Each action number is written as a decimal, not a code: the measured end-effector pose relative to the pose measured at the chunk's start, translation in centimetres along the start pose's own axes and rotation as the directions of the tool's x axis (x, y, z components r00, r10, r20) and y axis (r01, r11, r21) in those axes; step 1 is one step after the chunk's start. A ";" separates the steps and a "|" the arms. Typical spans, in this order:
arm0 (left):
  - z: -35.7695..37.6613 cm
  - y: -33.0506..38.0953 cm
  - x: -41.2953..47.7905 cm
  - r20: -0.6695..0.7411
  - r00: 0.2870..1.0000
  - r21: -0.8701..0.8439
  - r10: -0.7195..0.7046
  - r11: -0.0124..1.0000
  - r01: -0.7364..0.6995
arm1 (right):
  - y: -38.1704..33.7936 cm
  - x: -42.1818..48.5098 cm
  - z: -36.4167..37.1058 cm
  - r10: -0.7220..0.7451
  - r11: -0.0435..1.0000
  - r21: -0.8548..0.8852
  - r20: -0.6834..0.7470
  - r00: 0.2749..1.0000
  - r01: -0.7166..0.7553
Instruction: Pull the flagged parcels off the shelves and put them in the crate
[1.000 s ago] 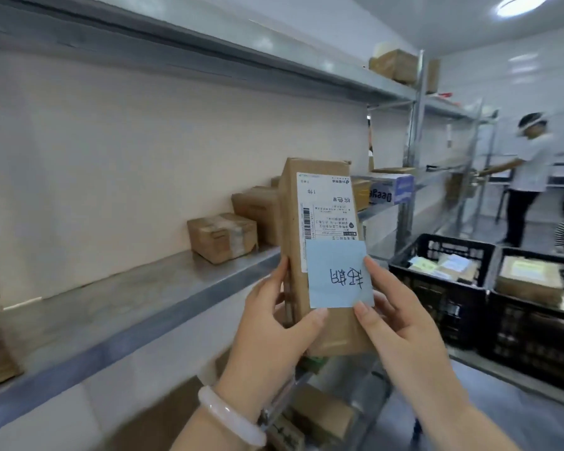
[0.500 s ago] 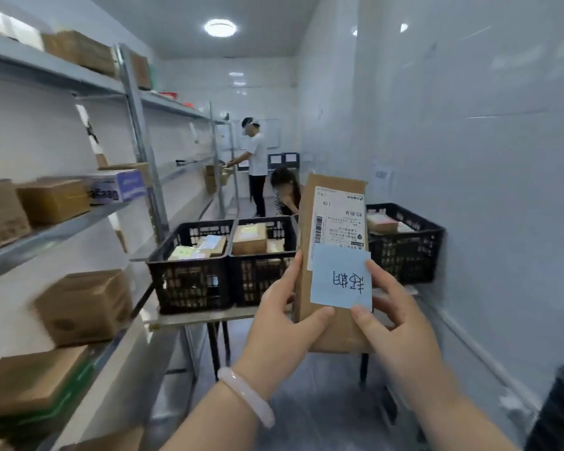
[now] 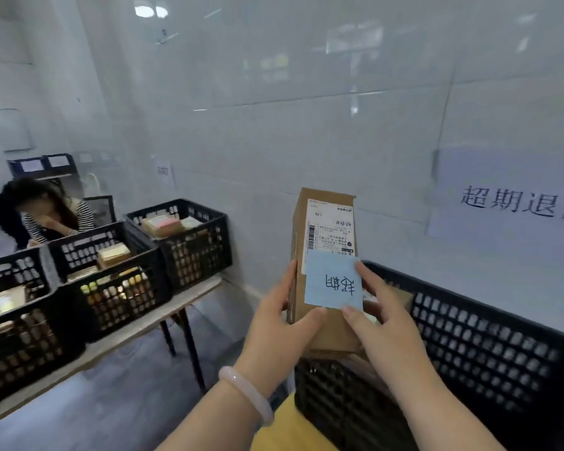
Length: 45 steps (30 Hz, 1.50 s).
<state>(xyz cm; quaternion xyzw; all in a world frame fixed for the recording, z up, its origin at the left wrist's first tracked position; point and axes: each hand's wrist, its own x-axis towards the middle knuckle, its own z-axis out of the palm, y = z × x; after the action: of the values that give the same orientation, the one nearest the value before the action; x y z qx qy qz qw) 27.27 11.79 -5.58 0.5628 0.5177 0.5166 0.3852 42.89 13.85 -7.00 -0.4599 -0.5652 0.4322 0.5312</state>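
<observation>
The left hand (image 3: pixel 280 323) and right hand (image 3: pixel 385 320) are gripping a flagged parcel (image 3: pixel 326 227) upright, both curling round its sides (thumbs pressing the front, by the blue note (image 3: pixel 332 281)), just above the crate (image 3: pixel 489 349). It is not in yet, so lowering it seems to be what's left.

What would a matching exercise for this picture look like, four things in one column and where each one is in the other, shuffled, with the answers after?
Things:
1. parcel
2. blue note
3. bracelet
4. paper sign

Places:
A. on the wall
B. round the left wrist
C. stuck on the parcel's front
D. held between the left hand and the right hand

Pairs: 1-D, 2-C, 3-B, 4-A
</observation>
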 end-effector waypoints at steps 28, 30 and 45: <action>17.1 -10.5 13.9 0.768 0.558 0.450 -0.315 0.885 -0.121 | 12.2 3.7 -11.7 0.529 0.729 -0.230 -0.410 0.743 -0.645; 17.9 -10.7 14.3 0.776 0.543 0.466 -0.320 0.872 -0.151 | 13.2 4.5 -12.4 0.566 0.712 -0.235 -0.367 0.738 -0.662; 22.3 -17.0 15.1 0.693 0.455 0.690 -0.559 0.697 -0.195 | 20.6 5.7 -15.1 0.680 0.665 -0.122 -0.309 0.665 -0.737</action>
<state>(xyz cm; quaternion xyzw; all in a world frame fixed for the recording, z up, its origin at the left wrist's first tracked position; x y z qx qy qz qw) 44.94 31.72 -23.11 0.7764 0.4599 -0.1270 0.4117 59.13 23.63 -25.02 -0.7521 -0.3193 0.4771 0.3238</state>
